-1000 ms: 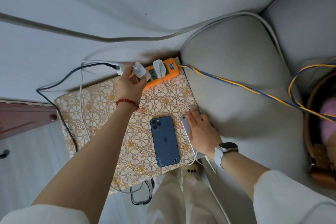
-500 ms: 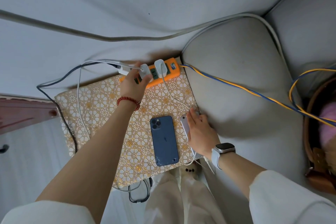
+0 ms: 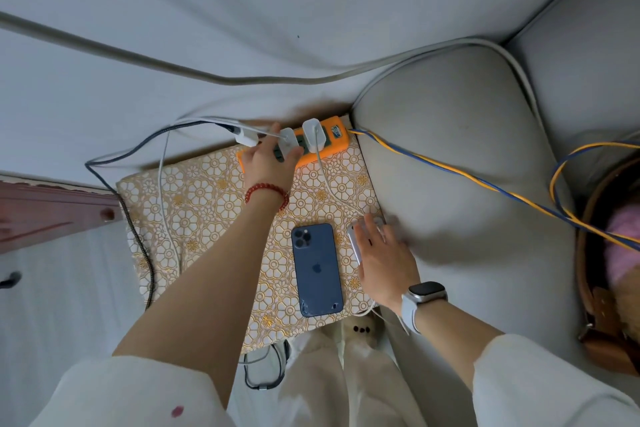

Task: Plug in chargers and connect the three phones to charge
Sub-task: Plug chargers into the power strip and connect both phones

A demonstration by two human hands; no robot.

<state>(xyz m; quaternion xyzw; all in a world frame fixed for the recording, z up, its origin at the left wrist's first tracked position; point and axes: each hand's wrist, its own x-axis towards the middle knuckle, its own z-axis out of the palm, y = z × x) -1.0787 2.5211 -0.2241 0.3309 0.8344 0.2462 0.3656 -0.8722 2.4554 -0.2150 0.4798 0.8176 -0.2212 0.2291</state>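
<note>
An orange power strip (image 3: 332, 146) lies at the far edge of a gold floral cushion (image 3: 207, 204). One white charger (image 3: 314, 135) stands plugged into it near its right end. My left hand (image 3: 268, 158) pinches a second white charger (image 3: 289, 144) against the strip's sockets. A third white charger (image 3: 246, 138) with a dark cable lies just left of my fingers. A blue phone (image 3: 317, 269) lies face down on the cushion. My right hand (image 3: 382, 258) rests flat on a white phone (image 3: 354, 242), mostly hidden, at the cushion's right edge.
A grey sofa cushion (image 3: 460, 163) sits right of the floral one. A blue-and-yellow cord (image 3: 485, 184) runs from the strip to the right. A brown bag (image 3: 609, 288) is at far right, a red wooden piece (image 3: 52, 215) at left. Loose cables trail off the cushion's left side.
My left hand has carried the white charger rightward, from left of the strip onto its sockets. My right hand has stayed on the white phone.
</note>
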